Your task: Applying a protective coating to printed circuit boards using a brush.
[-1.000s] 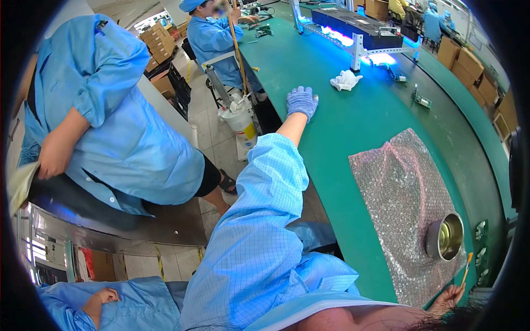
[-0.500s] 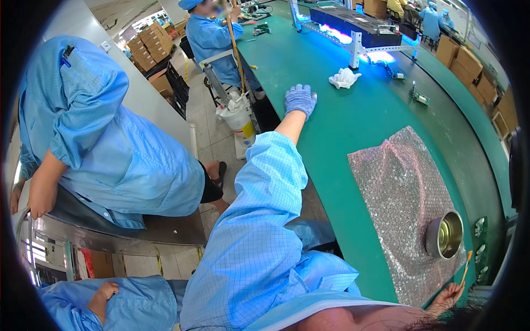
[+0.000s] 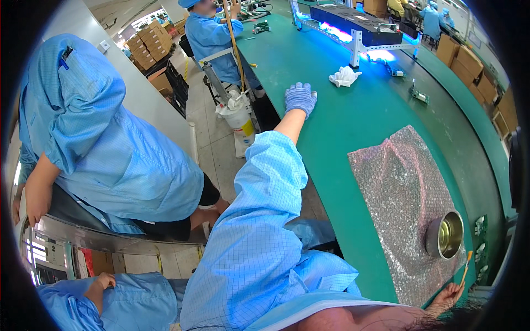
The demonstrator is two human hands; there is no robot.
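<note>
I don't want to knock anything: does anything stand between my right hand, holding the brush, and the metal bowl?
Nothing visible stands between your right hand and the metal bowl. Just bubble wrap lies there, running under the bowl.

At one o'clock I see a black box-shaped unit [image 3: 353,25] on a white metal frame [image 3: 356,51], blue light glowing beneath; a crumpled white cloth [image 3: 345,77] lies near its leg. Two o'clock gives me a circuit board [image 3: 420,96] and cardboard cartons [image 3: 466,67]; eleven, a white bucket [image 3: 235,119]; nearly nine, a blue-smocked co-worker [image 3: 118,157].
</note>
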